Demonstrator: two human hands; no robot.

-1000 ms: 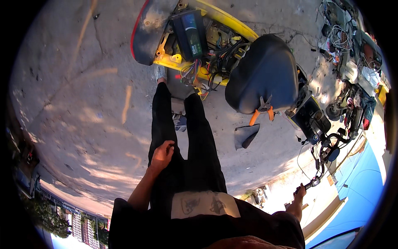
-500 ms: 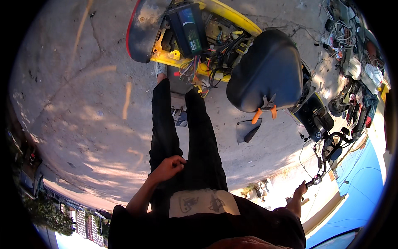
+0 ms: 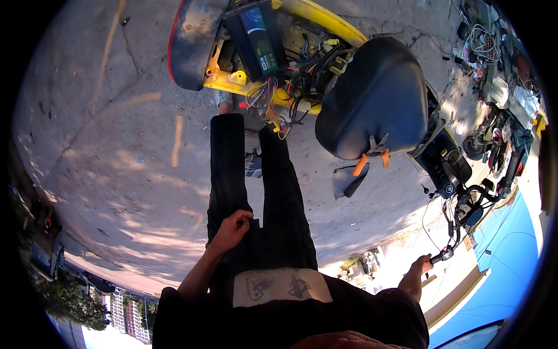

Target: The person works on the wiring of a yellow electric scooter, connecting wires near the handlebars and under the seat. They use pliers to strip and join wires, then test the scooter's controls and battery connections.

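Note:
Above my black-trousered left leg, my left hand [image 3: 232, 228] hangs with its fingers curled loosely and nothing visible in them. At lower right my right hand [image 3: 419, 268] is closed on the handlebar grip [image 3: 442, 256] of a scooter. The scooter's yellow body [image 3: 319, 20] lies open at the top, with a black battery case [image 3: 254, 41] and bundles of coloured wires [image 3: 278, 93]. Right of these is the black seat [image 3: 375, 93], with orange-handled pliers [image 3: 372, 154] resting on it.
A dark scrap piece [image 3: 349, 180] lies on the concrete ground [image 3: 104, 163] below the seat. A pile of cables, parts and junk [image 3: 485, 52] runs along the right side. Trees [image 3: 70, 302] and buildings show at the lower left rim, a pale wall and sky at the lower right.
My left hand shifted a little right and down, then rose slightly over my leg. The view has shifted slightly, moving the battery end leftward. My right hand stays on the grip.

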